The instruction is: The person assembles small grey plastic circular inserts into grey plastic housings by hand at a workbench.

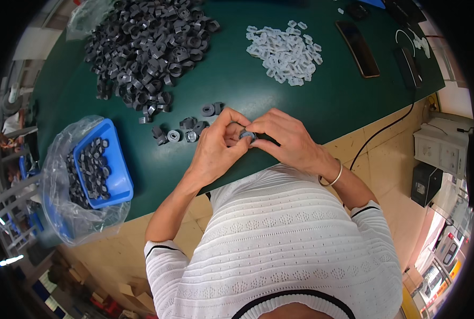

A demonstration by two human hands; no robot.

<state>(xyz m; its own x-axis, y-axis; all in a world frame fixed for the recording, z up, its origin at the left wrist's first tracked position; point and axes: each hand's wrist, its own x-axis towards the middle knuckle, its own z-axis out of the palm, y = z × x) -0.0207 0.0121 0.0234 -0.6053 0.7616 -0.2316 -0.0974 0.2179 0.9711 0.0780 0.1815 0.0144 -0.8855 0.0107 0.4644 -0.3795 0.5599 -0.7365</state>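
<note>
Just above the table's near edge, my left hand (219, 142) and my right hand (287, 137) meet, both closed around one small dark grey plastic part (247, 136). The fingertips of both hands press on it and cover much of its outline. Beside my left hand lie several loose grey ring-shaped parts, among them one with a pale centre (174, 136) and another (191, 136) close to my wrist. A few more grey parts (211, 109) rest just beyond my left fingers.
A large heap of dark grey parts (146, 48) covers the far left of the green table (322, 106). Small translucent white pieces (286, 53) are piled at the far middle. A blue tray (121, 170) of dark parts sits on a plastic bag (56, 186). A phone (358, 49) lies far right.
</note>
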